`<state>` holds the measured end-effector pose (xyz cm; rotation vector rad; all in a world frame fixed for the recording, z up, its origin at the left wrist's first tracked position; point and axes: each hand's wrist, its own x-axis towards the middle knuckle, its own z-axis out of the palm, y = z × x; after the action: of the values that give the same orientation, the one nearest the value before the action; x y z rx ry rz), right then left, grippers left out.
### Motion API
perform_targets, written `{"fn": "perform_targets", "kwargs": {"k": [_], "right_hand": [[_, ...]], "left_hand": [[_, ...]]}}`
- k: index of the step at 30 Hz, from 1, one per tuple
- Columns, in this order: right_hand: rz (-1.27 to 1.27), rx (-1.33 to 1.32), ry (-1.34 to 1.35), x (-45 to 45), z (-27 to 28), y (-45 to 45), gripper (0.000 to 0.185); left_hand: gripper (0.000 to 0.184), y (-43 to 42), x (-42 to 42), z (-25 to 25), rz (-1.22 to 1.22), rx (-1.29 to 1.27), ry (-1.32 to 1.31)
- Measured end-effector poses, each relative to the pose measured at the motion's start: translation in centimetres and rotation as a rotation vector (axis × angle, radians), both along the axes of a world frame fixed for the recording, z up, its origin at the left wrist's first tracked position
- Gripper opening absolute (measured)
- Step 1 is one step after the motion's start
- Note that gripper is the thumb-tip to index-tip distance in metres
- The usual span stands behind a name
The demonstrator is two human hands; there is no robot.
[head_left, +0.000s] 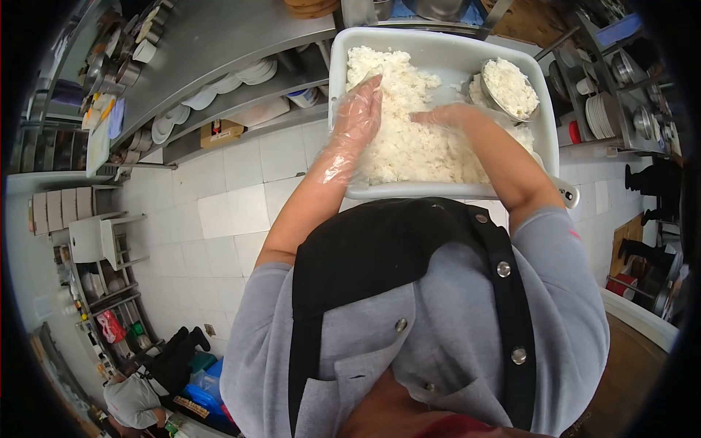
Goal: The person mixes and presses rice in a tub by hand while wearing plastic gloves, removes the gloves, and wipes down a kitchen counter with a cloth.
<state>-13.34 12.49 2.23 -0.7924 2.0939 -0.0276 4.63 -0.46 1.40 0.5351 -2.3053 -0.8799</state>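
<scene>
A large white plastic tub [546, 142] holds a broad bed of loose white rice [420, 150]. Inside it, at the far right, a round metal bowl [491, 95] heaped with rice sits tilted on the rest. My left hand [358, 109], in a clear plastic glove, rests against the rice along the tub's left side with its fingers stretched out. Toward the middle, my right hand [444, 115], also gloved in clear plastic, lies low over the rice with fingers extended to the left. Both hands are empty as far as I can see; the right fingertips are partly hidden.
Left of the tub runs a steel counter [219, 36] with stacked plates [255, 71] on its lower shelf. Shelving with plates [600, 115] and pans stands at right. A person [135, 398] is at the lower left. White tiles [237, 212] cover the floor.
</scene>
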Motion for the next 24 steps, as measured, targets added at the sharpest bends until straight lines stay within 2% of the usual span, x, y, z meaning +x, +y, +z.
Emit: {"fn": "perform_targets", "kwargs": {"k": [1, 3, 4, 6, 7, 8, 10, 11, 12, 14, 15, 17, 18, 21, 22, 24], "right_hand": [[-0.003, -0.002, -0.001, 0.4, 0.0, 0.3, 0.086], [-0.189, -0.123, -0.431, 1.4, 0.5, 1.3, 0.075], [-0.197, -0.124, -0.423, 2.1, 0.6, 1.9, 0.075], [-0.474, -0.323, -0.438, 3.3, -0.5, 2.4, 0.079], [-0.622, -0.347, -0.416, 3.4, -2.4, 1.2, 0.069], [-0.625, -0.35, -0.411, 3.2, -3.8, 1.1, 0.069], [-0.695, -0.58, -0.183, 5.4, -2.8, -0.3, 0.069], [-0.616, -0.769, -0.045, 6.0, -4.8, -1.2, 0.065], [-0.622, -0.776, -0.043, 6.7, -5.4, -2.3, 0.065], [-0.412, -0.979, 0.358, 8.2, -6.0, -4.6, 0.063], [-0.419, -0.98, 0.36, 8.4, -6.4, -5.9, 0.063], [-0.257, -1.029, 0.581, 7.7, -6.8, -9.0, 0.059], [-0.259, -1.03, 0.582, 7.3, -6.7, -10.1, 0.059], [-0.132, -0.765, 0.632, 6.6, -5.2, -12.6, 0.052], [-0.138, -0.758, 0.637, 6.5, -3.8, -13.0, 0.052], [-0.059, -0.535, 0.559, 6.1, -1.5, -13.5, 0.049]], "left_hand": [[0.028, -0.1, 0.0, -0.1, -0.004, 0.063, 0.032], [0.028, -0.3, -0.3, -0.2, -0.02, 0.125, 0.074], [0.028, -0.4, -0.3, -0.2, -0.019, 0.149, 0.067], [0.028, -0.4, -0.3, -0.2, -0.022, 0.177, 0.069], [0.029, -0.5, -0.2, -0.2, -0.028, 0.23, 0.102], [0.03, -0.6, -0.2, -0.3, -0.035, 0.282, 0.134], [0.031, -0.6, -0.3, -0.6, -0.012, 0.286, 0.184], [0.031, -0.6, -0.3, -0.6, 0.014, 0.29, 0.23], [0.031, -0.7, -0.2, -0.5, 0.007, 0.285, 0.231], [0.034, -0.6, 0.0, -0.3, -0.003, 0.341, 0.234], [0.034, -0.5, 0.0, -0.4, -0.009, 0.339, 0.231], [0.039, -0.4, -0.1, -0.4, -0.022, 0.452, 0.27], [0.039, -0.4, -0.1, -0.6, -0.024, 0.451, 0.27], [0.047, -0.8, -0.1, -1.3, -0.046, 0.378, 0.207], [0.049, -1.1, -0.1, -1.6, -0.074, 0.331, 0.187], [0.052, -0.9, -0.2, -1.8, -0.111, 0.293, 0.164]]}}
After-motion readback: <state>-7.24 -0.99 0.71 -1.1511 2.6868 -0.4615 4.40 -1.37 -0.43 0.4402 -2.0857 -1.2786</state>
